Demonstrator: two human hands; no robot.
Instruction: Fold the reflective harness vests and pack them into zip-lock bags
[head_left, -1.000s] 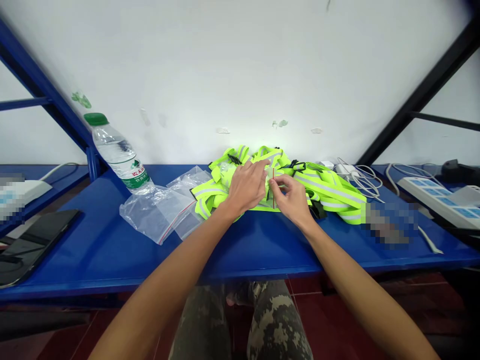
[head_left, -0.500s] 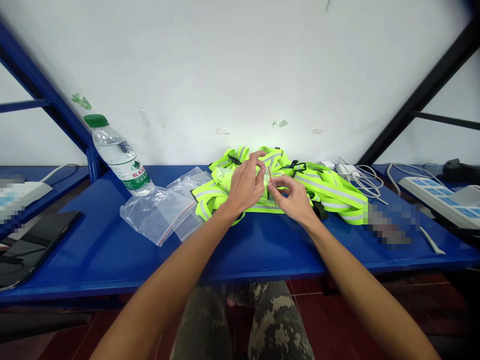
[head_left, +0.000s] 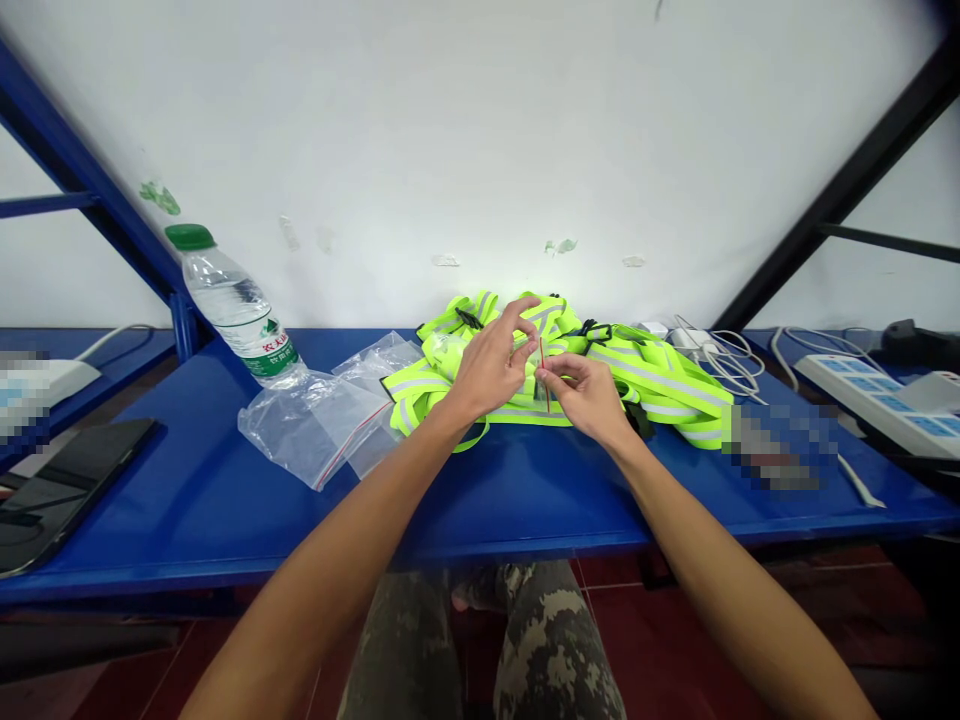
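White wall (head_left: 480, 150) behind a blue steel shelf (head_left: 465, 520), with dark uprights angled in at both sides. Your camo trousers (head_left: 555, 650) show below the shelf's front edge.

Centre of the shelf: a heap of hi-vis vests (head_left: 645, 375), lime with silver reflective bands and black buckles, trailing off to the right. Just left of the heap are clear zip bags (head_left: 307, 425) with red seals. Behind those, a water bottle (head_left: 232, 305) with a green cap sits tilted, top toward the wall. Right of the vests: white cables (head_left: 727, 355), then a power strip (head_left: 870, 400) further out. Far left: a black tablet or phone (head_left: 52, 495), can't tell which. A pixelated patch sits right of the vests, contents unreadable.

Both your hands are over the heap, close together. Your left hand (head_left: 491, 375) has its fingers spread and raised, tips just beside a thin red strip (head_left: 541, 375). Your right hand (head_left: 589, 390) pinches thumb and forefinger at the strip, which stands near upright between your hands, above the vests. Too small to confirm it's a bag seal.
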